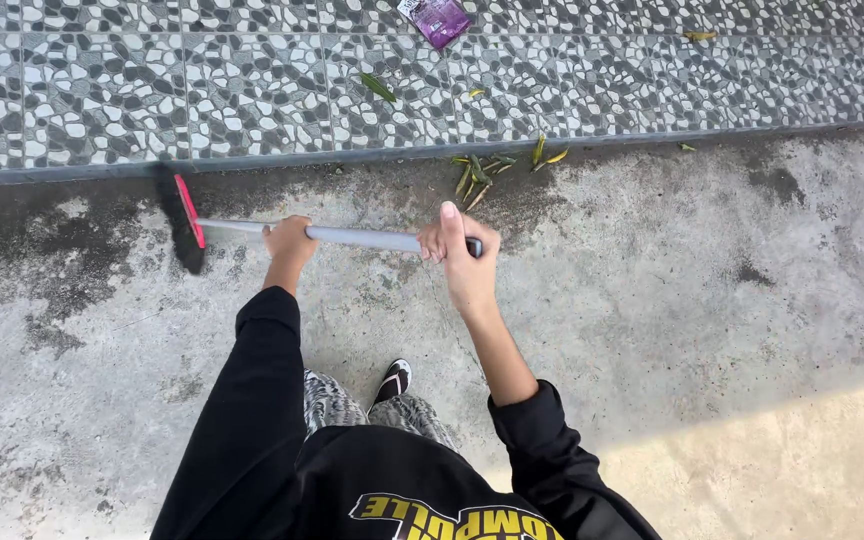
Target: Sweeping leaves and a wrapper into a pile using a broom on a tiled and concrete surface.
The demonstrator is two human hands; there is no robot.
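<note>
Left hand [290,240]: your grip wraps the broom handle [352,237] mid-shaft.
Right hand [467,250]: grip closed on the handle's end.
Broom head [183,216]: at the concrete floor's [672,300] tiled edge.
Progress: leaves [497,165] unswept along that edge.

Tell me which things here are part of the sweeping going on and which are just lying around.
In use:
- broom, grey handle, pink and black head on the concrete floor
- left hand and right hand, both gripping the handle
- heap of leaves by the tile edge

Lying about:
- purple wrapper on the pebble-pattern tiles
- stray green leaf on the tiles
</note>
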